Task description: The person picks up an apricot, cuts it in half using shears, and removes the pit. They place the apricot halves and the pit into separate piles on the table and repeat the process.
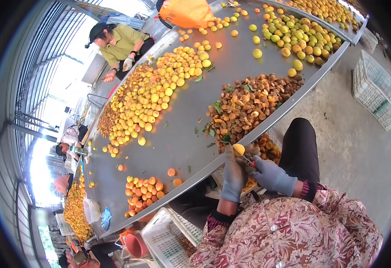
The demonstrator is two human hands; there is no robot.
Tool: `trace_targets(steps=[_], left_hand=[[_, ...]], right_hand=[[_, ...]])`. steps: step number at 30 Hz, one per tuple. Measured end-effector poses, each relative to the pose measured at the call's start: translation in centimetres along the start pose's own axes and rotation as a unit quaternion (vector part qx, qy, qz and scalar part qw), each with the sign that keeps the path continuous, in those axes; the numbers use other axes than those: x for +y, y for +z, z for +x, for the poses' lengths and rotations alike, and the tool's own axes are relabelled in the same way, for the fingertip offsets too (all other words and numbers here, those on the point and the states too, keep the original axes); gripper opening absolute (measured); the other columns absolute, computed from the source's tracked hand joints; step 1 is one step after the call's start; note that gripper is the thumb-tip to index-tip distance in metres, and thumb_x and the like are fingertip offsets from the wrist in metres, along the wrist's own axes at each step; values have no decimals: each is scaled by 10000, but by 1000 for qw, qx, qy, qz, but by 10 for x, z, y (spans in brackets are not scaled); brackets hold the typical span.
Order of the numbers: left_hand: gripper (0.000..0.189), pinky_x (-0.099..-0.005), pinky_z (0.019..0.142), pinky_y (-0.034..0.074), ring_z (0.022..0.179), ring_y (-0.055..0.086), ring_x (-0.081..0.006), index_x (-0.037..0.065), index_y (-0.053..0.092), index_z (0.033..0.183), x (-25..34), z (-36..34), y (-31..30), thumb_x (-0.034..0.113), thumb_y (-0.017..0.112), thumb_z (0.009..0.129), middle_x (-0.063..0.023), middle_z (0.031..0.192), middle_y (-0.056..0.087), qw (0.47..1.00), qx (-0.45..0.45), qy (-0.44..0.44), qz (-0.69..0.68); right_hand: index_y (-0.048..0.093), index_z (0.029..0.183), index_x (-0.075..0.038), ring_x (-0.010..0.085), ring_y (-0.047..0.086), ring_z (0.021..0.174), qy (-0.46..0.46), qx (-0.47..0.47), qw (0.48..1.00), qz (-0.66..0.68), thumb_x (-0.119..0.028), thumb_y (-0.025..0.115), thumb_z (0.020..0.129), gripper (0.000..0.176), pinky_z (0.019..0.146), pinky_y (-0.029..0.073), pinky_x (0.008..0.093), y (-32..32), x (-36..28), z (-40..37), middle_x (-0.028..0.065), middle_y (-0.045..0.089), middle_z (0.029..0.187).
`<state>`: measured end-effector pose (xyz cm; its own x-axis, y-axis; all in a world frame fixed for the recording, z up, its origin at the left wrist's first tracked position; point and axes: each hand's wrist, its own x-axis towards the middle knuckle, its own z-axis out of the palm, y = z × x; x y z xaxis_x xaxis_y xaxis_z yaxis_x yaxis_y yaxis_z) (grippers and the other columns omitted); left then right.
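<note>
A grey glove covers my left hand (234,177), whose fingers are closed round a yellow apricot (239,149) at the table's edge. My right hand (271,175), gloved too, grips a small tool with a red handle (252,164). Its thin metal end (246,157) points at the apricot; the tip is hidden. Just beyond both hands, a heap of brown apricot pits (249,107) with some green leaves lies on the metal table (182,143). Below the edge, pitted orange apricot pieces (269,149) show beside my knee.
Whole apricots lie in a long yellow pile (155,94), a greenish pile (298,35) and a small orange pile (144,194). White crates (376,89) stand on the floor. A red bucket (136,244) is at lower left. A person (119,44) works across the table.
</note>
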<state>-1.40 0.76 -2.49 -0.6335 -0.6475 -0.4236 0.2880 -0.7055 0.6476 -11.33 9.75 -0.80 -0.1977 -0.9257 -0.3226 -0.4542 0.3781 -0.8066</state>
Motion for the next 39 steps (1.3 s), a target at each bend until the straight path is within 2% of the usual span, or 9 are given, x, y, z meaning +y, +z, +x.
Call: trace_targets(steps=[7, 9, 13, 20, 22, 25, 28, 31, 39], left_hand=[[568, -380, 801, 503, 857, 607, -256, -6, 513, 1094, 4, 3, -14, 519, 373, 930, -186, 995, 611, 996, -52, 12, 68], [451, -350, 788, 501, 840, 614, -220, 24, 560, 1030, -8, 11, -16, 448, 442, 930, -135, 918, 642, 994, -31, 102, 26], [529, -366, 821, 493, 888, 611, -285, 18, 594, 913, -4, 7, -7, 516, 417, 914, -174, 893, 642, 996, -71, 3, -55], [621, -397, 907, 429, 999, 573, -331, -5, 589, 886, 18, 0, -14, 542, 299, 937, -247, 1005, 610, 987, -136, 38, -71], [616, -394, 870, 444, 936, 584, -310, -1, 577, 863, 18, -2, -17, 539, 291, 938, -229, 945, 618, 986, -84, 134, 53], [548, -376, 848, 425, 868, 588, -257, 12, 550, 820, 12, -17, -6, 490, 314, 947, -165, 858, 628, 948, -18, 236, 212], [452, -369, 836, 404, 844, 585, -271, 26, 542, 822, 12, -21, -7, 449, 415, 918, -139, 848, 631, 851, 27, 287, 439], [384, -408, 769, 383, 764, 555, -319, 60, 561, 904, 22, -21, -12, 436, 538, 829, -133, 778, 580, 527, 101, 443, 718], [381, -425, 739, 367, 772, 517, -304, 42, 525, 897, 24, -22, -7, 418, 504, 838, -118, 798, 553, 473, 45, 513, 715]], right_hand=[[467, 1038, 3, 409, 581, 823, 13, -20, 998, 61, -328, 519, 873, 374, 717, 458, 462, 1, 5, 4, 260, 593, 841], [469, 1025, -6, 415, 583, 773, -61, 67, 996, 25, -324, 526, 873, 357, 688, 462, 472, 7, 9, 7, 245, 599, 808], [461, 997, -24, 409, 589, 747, -122, 140, 983, -7, -317, 550, 858, 337, 660, 463, 474, 19, 22, 15, 230, 597, 761], [503, 960, -31, 320, 616, 702, -112, 51, 990, -63, -280, 567, 864, 274, 619, 486, 398, -2, 7, 0, 173, 616, 787], [536, 961, -35, 144, 599, 644, -4, -18, 950, 313, -262, 597, 868, 252, 556, 480, 287, -13, -5, -15, 74, 610, 786], [563, 965, -48, 25, 527, 604, -4, 4, 866, 499, -250, 604, 878, 224, 514, 440, 193, -35, -37, -15, -8, 578, 758], [568, 948, -48, 42, 509, 521, -10, -5, 856, 517, -248, 569, 900, 206, 461, 431, 196, -18, -23, 6, -4, 588, 737], [568, 955, -61, 61, 519, 461, 8, -45, 813, 581, -269, 536, 916, 215, 343, 358, 188, -16, -34, 11, 9, 589, 686], [539, 929, -77, 45, 498, 446, 51, -84, 805, 585, -297, 553, 906, 222, 348, 361, 165, -11, -20, 14, -21, 551, 656]])
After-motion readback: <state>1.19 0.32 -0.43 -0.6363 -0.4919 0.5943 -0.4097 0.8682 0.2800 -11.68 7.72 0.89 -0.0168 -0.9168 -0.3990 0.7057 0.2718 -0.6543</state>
